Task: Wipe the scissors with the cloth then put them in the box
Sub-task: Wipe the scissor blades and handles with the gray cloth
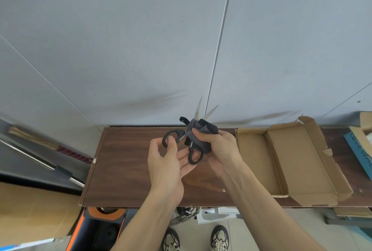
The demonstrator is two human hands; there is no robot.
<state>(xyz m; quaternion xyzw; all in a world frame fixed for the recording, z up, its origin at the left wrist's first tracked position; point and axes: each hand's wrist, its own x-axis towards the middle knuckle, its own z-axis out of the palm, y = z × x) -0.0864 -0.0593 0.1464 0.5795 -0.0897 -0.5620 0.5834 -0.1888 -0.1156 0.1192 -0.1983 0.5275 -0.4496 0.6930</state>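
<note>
Two hands — scissors (182,142), cloth (199,132)

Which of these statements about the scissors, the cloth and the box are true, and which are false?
1. The scissors lie inside the cardboard box. False: both hands hold them above the table.
2. The right hand holds the dark cloth around the scissors. True.
3. The blades are closed. False: the two tips are spread apart.
4. The left hand grips a black handle loop. True.
5. The box is open, to the right. True.
</note>
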